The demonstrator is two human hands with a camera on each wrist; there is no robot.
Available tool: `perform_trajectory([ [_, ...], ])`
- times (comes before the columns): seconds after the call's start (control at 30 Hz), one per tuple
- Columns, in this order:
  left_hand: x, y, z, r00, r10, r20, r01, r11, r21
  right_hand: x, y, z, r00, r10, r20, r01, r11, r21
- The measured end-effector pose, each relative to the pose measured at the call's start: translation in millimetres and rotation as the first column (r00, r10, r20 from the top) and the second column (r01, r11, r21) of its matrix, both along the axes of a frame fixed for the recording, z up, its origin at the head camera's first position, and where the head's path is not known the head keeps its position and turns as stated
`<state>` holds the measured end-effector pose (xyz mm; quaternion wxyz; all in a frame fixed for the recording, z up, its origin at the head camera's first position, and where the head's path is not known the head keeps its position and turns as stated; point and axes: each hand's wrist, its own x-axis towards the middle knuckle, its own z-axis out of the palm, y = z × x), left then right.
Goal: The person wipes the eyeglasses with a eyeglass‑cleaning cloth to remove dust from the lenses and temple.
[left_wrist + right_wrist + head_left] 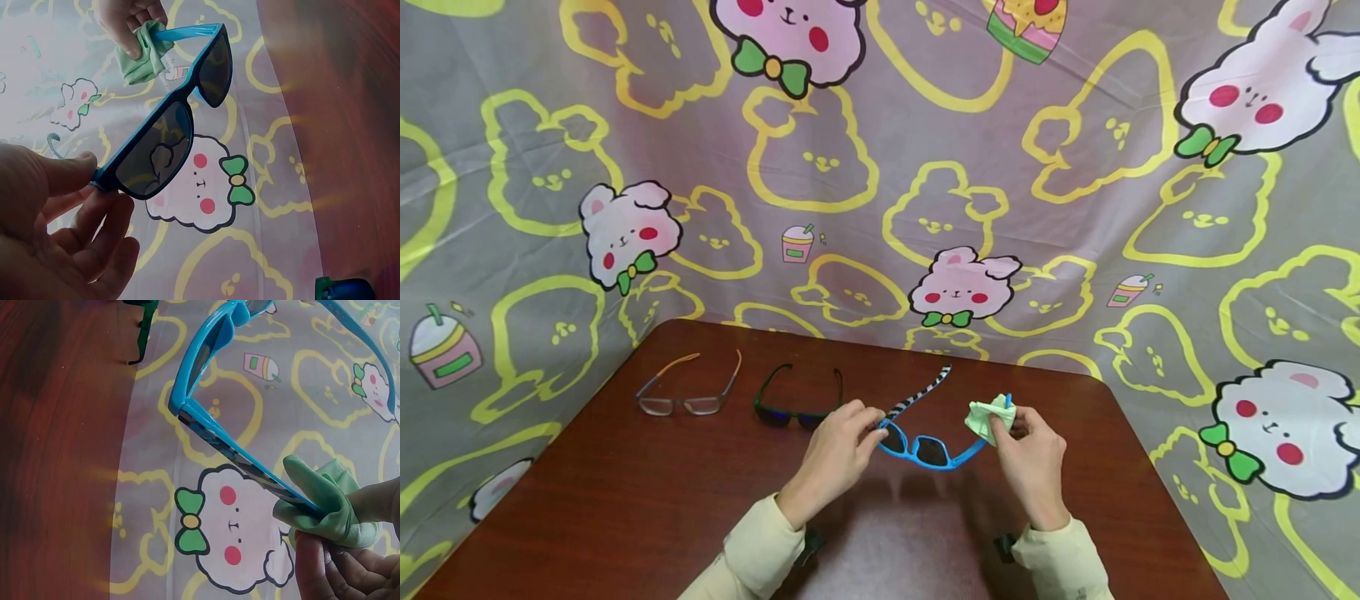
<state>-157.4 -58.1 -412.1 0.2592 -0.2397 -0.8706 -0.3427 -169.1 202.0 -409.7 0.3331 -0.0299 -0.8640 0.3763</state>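
A pair of blue sunglasses (932,451) with dark lenses and zebra-striped outer arms is held up above the table, its arms unfolded. My left hand (837,452) pinches the frame's left corner between thumb and fingers, as the left wrist view shows closely. With my right hand (1032,454) I pinch a pale green cloth (987,419) folded round the end of the right arm. In the right wrist view the cloth (331,503) wraps that arm's tip, which is hidden inside, while the striped side (240,459) stays bare.
Dark-framed sunglasses (792,417) lie on the brown table (625,483), just beyond my left hand. Further left rest clear eyeglasses (679,406) with orange-tipped arms. A patterned curtain (880,167) surrounds the table at the back and sides.
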Motion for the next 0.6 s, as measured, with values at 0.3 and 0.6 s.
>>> perform_trajectory([
  [0.3, -1.2, -1.8, 0.1, 0.994, 0.003, -0.105, -0.01, 0.998, -0.063, -0.6, 1.5, 0.1, 1.0, -0.012, -0.011, 0.012, 1.0, -0.002],
  [0.6, -1.2, -1.6, 0.3, 0.992, -0.013, -0.124, 0.001, 0.995, -0.102, -1.2, 3.8, 0.2, 1.0, -0.009, -0.001, 0.009, 1.0, -0.014],
])
